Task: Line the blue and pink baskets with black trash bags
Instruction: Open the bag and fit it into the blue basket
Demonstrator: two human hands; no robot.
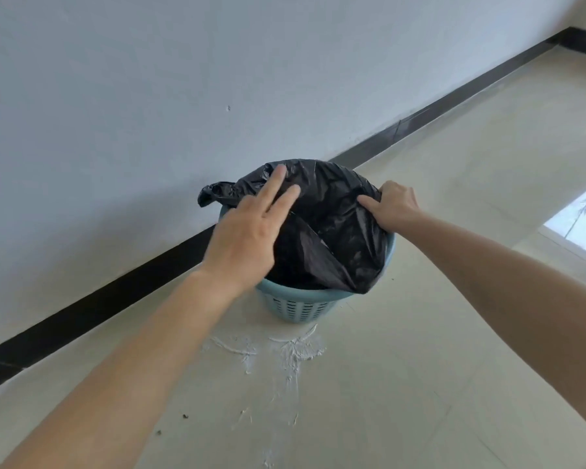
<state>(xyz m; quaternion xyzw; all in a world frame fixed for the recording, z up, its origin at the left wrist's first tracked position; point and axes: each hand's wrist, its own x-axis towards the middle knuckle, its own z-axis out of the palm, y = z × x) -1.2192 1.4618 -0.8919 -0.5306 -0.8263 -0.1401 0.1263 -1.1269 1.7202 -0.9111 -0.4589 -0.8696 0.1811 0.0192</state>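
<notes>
the black bag [332, 228] sits bunched over the mouth of the blue basket [298, 304], which stands on the pale floor [420, 367] near the middle of my view, close to the dark skirting [115, 292] at the foot of the wall [183, 79]. the bag covers the rim from about twelve round to five o'clock, but the near rim at six and seven o'clock is bare blue plastic, and a loose tail of bag pokes out past the rim at ten o'clock.

my right hand [394, 206] is at three o'clock on the basket, fingers curled and pinching a fold of the bag at the rim. my left hand [247, 235] lies over the bag at nine o'clock, fingers straight and a little spread, flat rather than gripping; i think it rests on the plastic, though the blur there leaves me unsure whether it touches.

what worries me: the bag is held at one point only, so a pull from the right could drag the whole sheet off the far rim. the film looks thin, and stretching it hard over the edge might tear it. the basket looks light, so a sideways tug could tip or slide it, more so with the white powdery smear [285, 350] on the floor just in front. the bag's middle also looks puffed up, so trapped air may keep it from seating inside. no pink basket is in view.
</notes>
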